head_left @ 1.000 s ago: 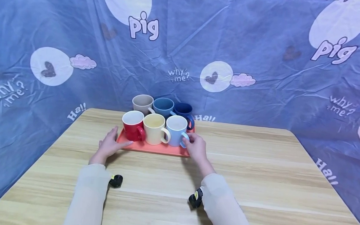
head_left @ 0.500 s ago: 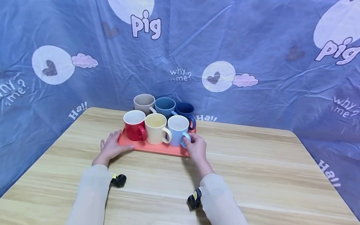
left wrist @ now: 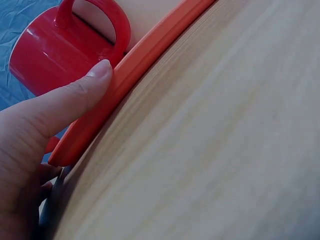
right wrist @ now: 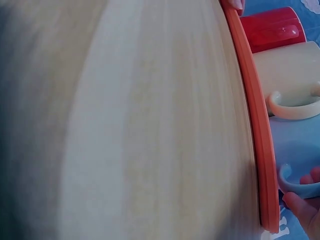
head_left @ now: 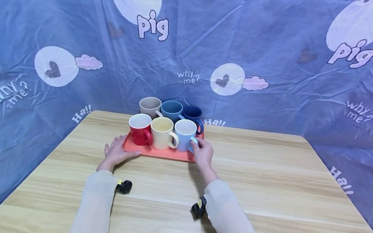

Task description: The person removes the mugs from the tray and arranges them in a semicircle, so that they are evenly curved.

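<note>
My left hand [head_left: 116, 155] lies at the front left corner of a coral tray [head_left: 171, 155]. Its thumb [left wrist: 75, 97] rests along the front rim and its fingers spread along the left side. Nearest to it stands a red mug [head_left: 139, 134]. My right hand [head_left: 204, 154] pinches the handle of a light blue mug [head_left: 182, 139] at the tray's front right. Between these two is a cream mug [head_left: 161, 136]. Behind them are a grey mug [head_left: 149, 109], a teal-blue mug [head_left: 171, 110] and a navy mug [head_left: 192, 114]. All the mugs are upright.
The tray sits near the back of a wood-grain table [head_left: 265, 177]. Right behind the table hangs a blue printed cloth [head_left: 193, 43]. A small black camera is at each wrist, the left one [head_left: 125, 186] and the right one [head_left: 198, 208].
My left thumb has come down onto the tray's front rim, and the left hand has drawn closer to the corner. The right hand keeps its pinch on the light blue mug's handle. The head view shifted slightly.
</note>
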Motion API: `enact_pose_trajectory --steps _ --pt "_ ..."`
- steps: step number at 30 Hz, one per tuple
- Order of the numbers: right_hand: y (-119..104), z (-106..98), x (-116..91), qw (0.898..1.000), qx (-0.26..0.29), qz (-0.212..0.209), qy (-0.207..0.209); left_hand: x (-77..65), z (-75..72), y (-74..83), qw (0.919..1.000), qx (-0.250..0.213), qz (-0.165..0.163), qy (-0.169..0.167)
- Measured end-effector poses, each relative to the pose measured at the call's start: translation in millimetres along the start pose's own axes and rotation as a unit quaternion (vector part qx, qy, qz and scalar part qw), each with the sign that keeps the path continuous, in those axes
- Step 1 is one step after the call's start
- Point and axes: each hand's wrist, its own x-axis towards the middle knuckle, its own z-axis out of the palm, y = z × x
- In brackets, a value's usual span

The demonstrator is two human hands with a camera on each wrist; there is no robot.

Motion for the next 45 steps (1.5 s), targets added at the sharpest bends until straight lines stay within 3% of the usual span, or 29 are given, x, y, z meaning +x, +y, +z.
enact_pose_trajectory --steps 8,28,37,45 --pt "3.6 -1.3 -1.0 1.0 0.013 0.02 0.001 -0.3 4.2 -2.8 1.0 0.003 0.003 0.004" --pt "14.4 -15.9 -1.6 0.999 0.038 -0.003 0.014 0.6 3.4 -1.4 0.9999 0.009 -0.003 -0.002" --pt "10.7 -34.8 3.3 0.997 0.054 -0.056 0.01 -0.7 1.7 -0.3 1.0 0.004 -0.002 -0.003" --pt "7.0 -66.1 19.2 0.997 0.077 0.004 -0.002 0.0 2.7 -1.2 1.0 0.008 -0.002 0.0"
